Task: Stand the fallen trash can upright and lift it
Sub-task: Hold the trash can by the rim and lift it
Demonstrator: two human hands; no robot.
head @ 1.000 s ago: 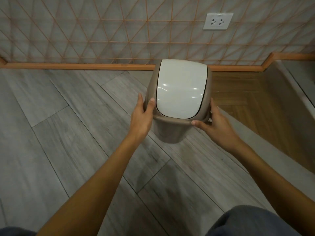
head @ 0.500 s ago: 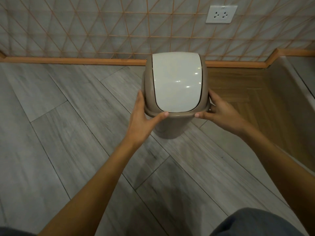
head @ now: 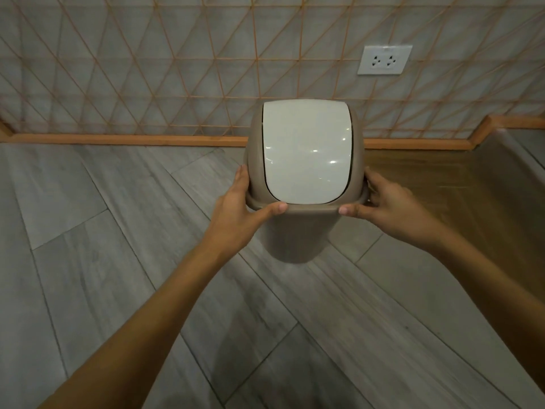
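The trash can (head: 300, 228) stands upright at the frame's center, its base dim against the floor (head: 118, 261). The left hand (head: 236, 219) and right hand (head: 389, 208) clasp its rim on either side, their fingers partly hidden behind it.

Upright taupe trash can (head: 300, 231) with closed glossy white swing lid (head: 306, 152).

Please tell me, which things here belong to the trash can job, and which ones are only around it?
Part of the job:
trash can
white swing lid
left hand
right hand

Only around:
wall socket
wooden baseboard
grey plank floor
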